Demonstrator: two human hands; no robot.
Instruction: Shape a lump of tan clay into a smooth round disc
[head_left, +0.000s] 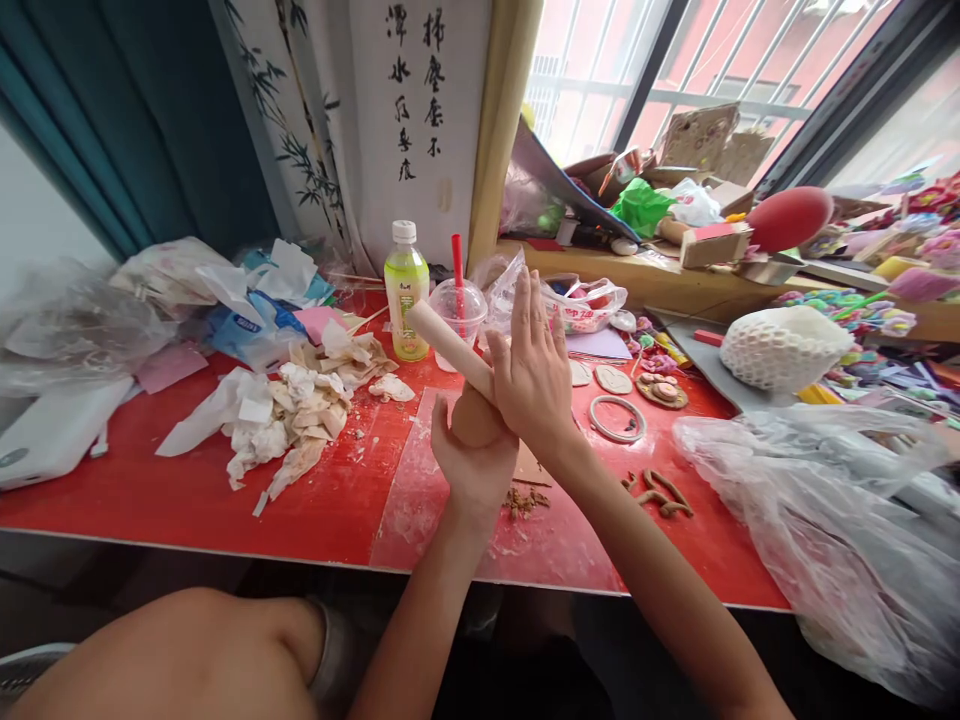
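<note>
My left hand [476,465] is turned palm up and cups a smooth brown lump of clay [478,418]. My right hand [534,370] lies above it with straight fingers held together. A pale, smooth rod [450,350] slants up to the left, its lower end pressed between my right palm and the clay. That end is hidden by the right hand. Below the hands, brown clay crumbs [527,500] lie on a clear sheet [420,500]. Thin clay coils [664,497] rest to the right.
On the red table [315,520] stand a drink bottle [406,290] and a plastic cup [459,310] with a red straw. Crumpled tissues [289,420] lie left. A ring [617,419], clay discs [613,379] and a plastic bag [825,520] are right. A bare limb [187,650] shows lower left.
</note>
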